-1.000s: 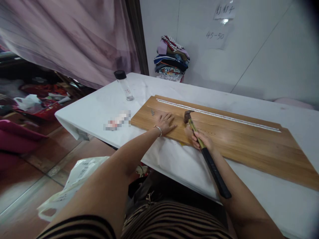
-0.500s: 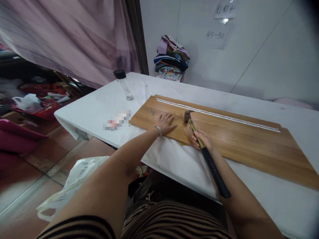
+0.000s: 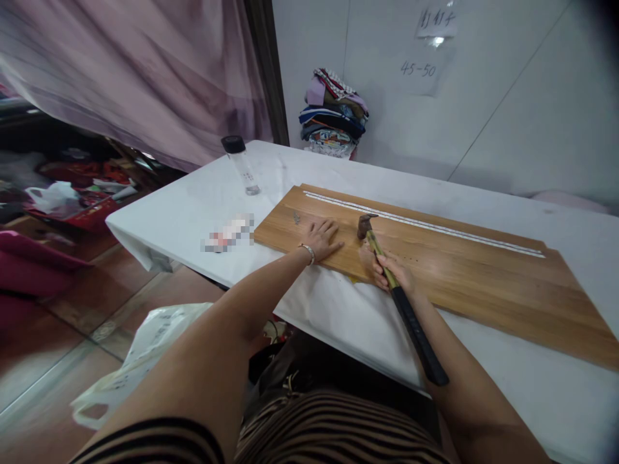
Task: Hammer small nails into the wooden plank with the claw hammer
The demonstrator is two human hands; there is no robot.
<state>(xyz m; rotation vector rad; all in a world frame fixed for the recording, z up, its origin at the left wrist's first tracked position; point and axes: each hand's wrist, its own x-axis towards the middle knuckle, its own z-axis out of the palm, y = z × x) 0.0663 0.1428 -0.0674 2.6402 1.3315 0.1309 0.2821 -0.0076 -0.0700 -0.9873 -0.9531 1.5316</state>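
My left hand (image 3: 321,241) lies flat on the wooden board (image 3: 498,290) with its fingers spread, holding nothing. Just beyond it on the board is a small heap of nails (image 3: 296,218). My right hand (image 3: 391,270) is wrapped round a claw hammer (image 3: 416,335) below its head. The rusty head points away from me, over the board, and the black grip slants back towards my body. A few small dark dots (image 3: 411,259) show on the board to the right of the hammer. A white strip with a dark line (image 3: 425,224) runs along the board's far side.
The board rests on a table with a white cloth (image 3: 184,200). A clear bottle with a black lid (image 3: 242,166) and a blurred-out item (image 3: 227,233) stand left of it. Folded clothes (image 3: 333,116) are piled by the wall. A plastic bag (image 3: 145,348) sits below left.
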